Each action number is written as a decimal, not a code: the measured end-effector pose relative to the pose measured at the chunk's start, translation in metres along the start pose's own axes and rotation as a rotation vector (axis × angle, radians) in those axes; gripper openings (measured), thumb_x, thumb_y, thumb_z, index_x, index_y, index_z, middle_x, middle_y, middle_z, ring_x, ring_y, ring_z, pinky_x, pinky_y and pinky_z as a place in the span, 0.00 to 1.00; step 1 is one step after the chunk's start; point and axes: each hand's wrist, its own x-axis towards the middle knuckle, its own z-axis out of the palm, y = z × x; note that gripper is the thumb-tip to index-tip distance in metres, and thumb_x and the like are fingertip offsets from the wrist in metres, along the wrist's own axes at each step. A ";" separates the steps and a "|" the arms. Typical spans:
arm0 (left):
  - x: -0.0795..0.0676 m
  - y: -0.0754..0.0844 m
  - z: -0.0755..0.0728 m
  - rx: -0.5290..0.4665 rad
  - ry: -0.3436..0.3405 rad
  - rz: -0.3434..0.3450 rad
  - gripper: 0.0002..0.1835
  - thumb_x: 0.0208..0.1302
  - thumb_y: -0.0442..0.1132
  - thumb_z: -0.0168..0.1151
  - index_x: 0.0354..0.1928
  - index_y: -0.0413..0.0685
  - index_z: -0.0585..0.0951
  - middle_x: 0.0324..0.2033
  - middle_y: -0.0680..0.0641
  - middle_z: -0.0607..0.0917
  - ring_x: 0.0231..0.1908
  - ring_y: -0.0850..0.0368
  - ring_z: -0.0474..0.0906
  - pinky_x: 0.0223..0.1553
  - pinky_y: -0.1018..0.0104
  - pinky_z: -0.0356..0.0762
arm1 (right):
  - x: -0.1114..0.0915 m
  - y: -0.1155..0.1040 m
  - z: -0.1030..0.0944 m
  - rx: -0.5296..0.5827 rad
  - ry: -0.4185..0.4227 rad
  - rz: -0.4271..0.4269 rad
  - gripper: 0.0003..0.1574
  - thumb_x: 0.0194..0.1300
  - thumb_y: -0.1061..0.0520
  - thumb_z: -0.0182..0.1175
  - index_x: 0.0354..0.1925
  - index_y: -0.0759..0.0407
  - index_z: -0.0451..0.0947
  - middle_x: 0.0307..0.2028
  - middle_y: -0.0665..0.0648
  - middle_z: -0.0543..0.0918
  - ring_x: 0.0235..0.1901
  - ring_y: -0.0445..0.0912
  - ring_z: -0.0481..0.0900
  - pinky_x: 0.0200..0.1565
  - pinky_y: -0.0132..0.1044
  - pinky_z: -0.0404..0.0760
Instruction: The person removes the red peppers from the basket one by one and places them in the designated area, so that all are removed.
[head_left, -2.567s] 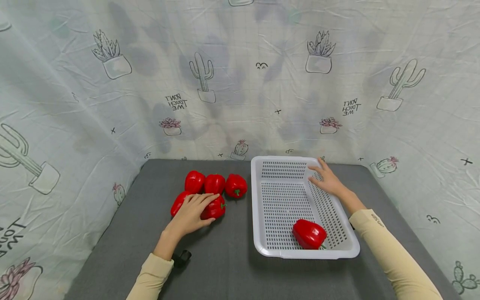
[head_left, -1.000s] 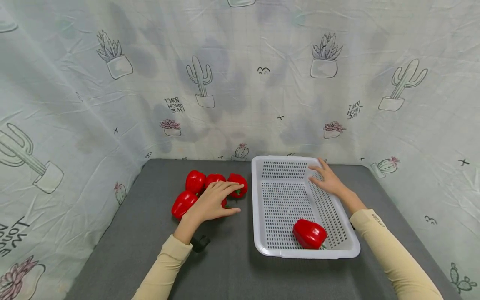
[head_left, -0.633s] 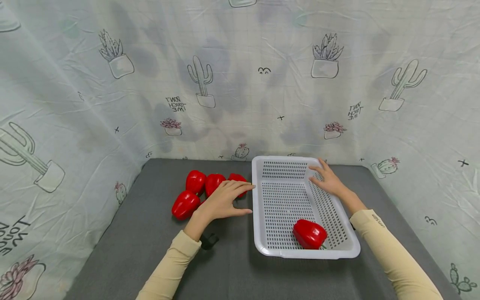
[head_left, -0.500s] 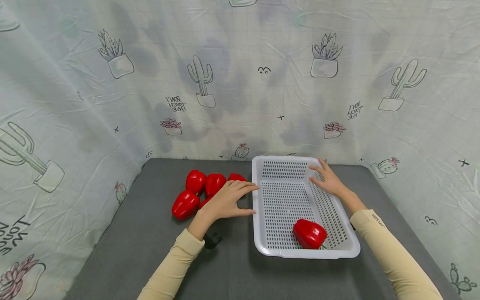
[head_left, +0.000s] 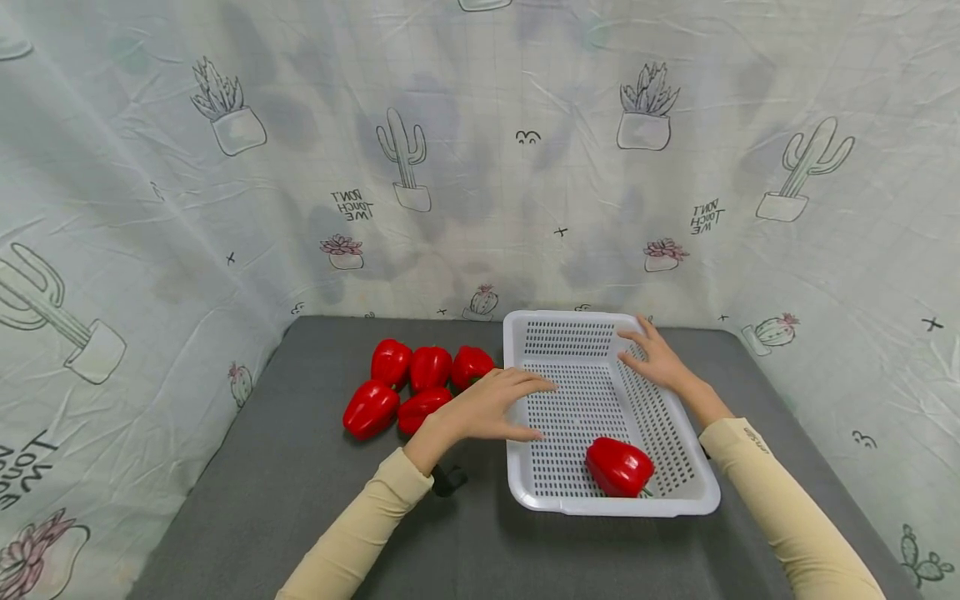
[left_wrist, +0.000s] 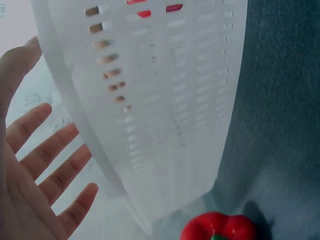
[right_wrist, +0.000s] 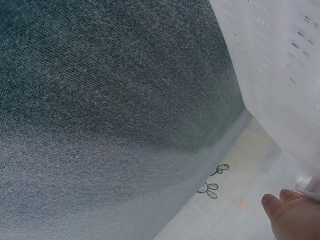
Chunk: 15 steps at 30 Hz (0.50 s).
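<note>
My left hand (head_left: 491, 408) reaches over the left rim of a white perforated plastic basket (head_left: 517, 467), fingers spread and holding nothing. In the left wrist view, the fingers of my left hand (left_wrist: 45, 165) are spread at the basket's rim, with bare palm showing. My right hand (head_left: 656, 360) rests on the far right rim with fairly straight fingers. Only some of its fingertips show beside the rim in the right wrist view. One red bell pepper (head_left: 618, 467) lies in the basket's near right part. Several more red bell peppers (head_left: 371, 410) sit in a cluster left of the basket.
A dark grey cloth-covered table (head_left: 300, 492) lies under everything. Behind and at both sides hangs a pale curtain (head_left: 480, 167) printed with cacti. A small black device (head_left: 450, 481) shows under the left wrist.
My left hand has left the near middle pepper of the cluster and moved right, to above the basket's left rim, carrying nothing. The right hand and basket stay put.
</note>
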 end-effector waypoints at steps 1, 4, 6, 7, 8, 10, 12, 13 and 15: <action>0.001 0.001 0.000 -0.010 -0.010 0.005 0.36 0.52 0.64 0.60 0.64 0.63 0.68 0.60 0.59 0.71 0.58 0.63 0.66 0.57 0.61 0.67 | 0.000 0.000 0.000 0.000 0.001 -0.001 0.34 0.66 0.49 0.54 0.63 0.67 0.62 0.70 0.72 0.38 0.67 0.71 0.40 0.59 0.70 0.49; 0.006 0.004 -0.001 -0.022 -0.041 0.017 0.36 0.53 0.63 0.61 0.64 0.63 0.67 0.60 0.59 0.71 0.59 0.63 0.66 0.59 0.62 0.66 | 0.000 -0.001 0.000 0.001 0.000 -0.004 0.34 0.67 0.49 0.53 0.63 0.67 0.62 0.70 0.72 0.37 0.67 0.71 0.41 0.59 0.71 0.49; 0.010 0.006 -0.003 -0.033 -0.058 0.035 0.36 0.53 0.63 0.61 0.64 0.62 0.67 0.61 0.58 0.71 0.59 0.64 0.66 0.60 0.62 0.65 | 0.000 -0.001 0.000 0.000 0.001 -0.003 0.34 0.67 0.49 0.53 0.63 0.67 0.62 0.70 0.72 0.37 0.67 0.71 0.41 0.59 0.71 0.49; 0.012 0.007 -0.005 -0.045 -0.066 0.043 0.37 0.53 0.63 0.61 0.64 0.62 0.67 0.61 0.58 0.71 0.60 0.64 0.66 0.61 0.62 0.65 | 0.000 -0.001 0.000 -0.001 0.001 -0.001 0.34 0.67 0.49 0.53 0.63 0.67 0.62 0.70 0.72 0.37 0.67 0.71 0.41 0.59 0.71 0.49; 0.015 0.008 -0.007 -0.055 -0.073 0.054 0.37 0.53 0.63 0.61 0.64 0.61 0.67 0.61 0.58 0.71 0.60 0.64 0.66 0.61 0.63 0.65 | 0.000 -0.001 0.000 -0.002 0.001 0.001 0.34 0.67 0.49 0.53 0.63 0.67 0.62 0.70 0.72 0.37 0.67 0.71 0.41 0.59 0.71 0.49; 0.021 0.011 -0.012 -0.084 -0.088 0.073 0.37 0.52 0.62 0.61 0.65 0.61 0.67 0.60 0.58 0.72 0.59 0.64 0.66 0.61 0.64 0.66 | 0.000 -0.001 0.000 -0.005 0.002 0.006 0.34 0.66 0.49 0.54 0.63 0.67 0.62 0.70 0.72 0.38 0.67 0.71 0.41 0.59 0.70 0.49; 0.028 0.013 -0.015 -0.110 -0.105 0.091 0.37 0.52 0.62 0.62 0.65 0.62 0.67 0.60 0.58 0.72 0.59 0.65 0.66 0.60 0.66 0.66 | 0.001 -0.001 0.000 -0.006 0.000 0.009 0.34 0.66 0.50 0.54 0.63 0.67 0.62 0.70 0.72 0.38 0.67 0.71 0.41 0.59 0.71 0.49; 0.031 0.014 -0.016 -0.115 -0.114 0.099 0.37 0.52 0.62 0.61 0.65 0.63 0.66 0.60 0.58 0.71 0.59 0.66 0.66 0.60 0.66 0.66 | 0.001 -0.001 0.000 -0.006 0.000 0.009 0.34 0.66 0.50 0.54 0.63 0.67 0.62 0.70 0.72 0.38 0.67 0.71 0.41 0.59 0.71 0.49; 0.037 0.016 -0.017 -0.112 -0.132 0.116 0.38 0.52 0.63 0.61 0.65 0.64 0.65 0.61 0.59 0.71 0.59 0.67 0.66 0.60 0.67 0.66 | 0.001 -0.001 0.000 -0.006 -0.002 0.008 0.34 0.67 0.49 0.53 0.63 0.68 0.62 0.70 0.72 0.38 0.67 0.71 0.40 0.59 0.71 0.49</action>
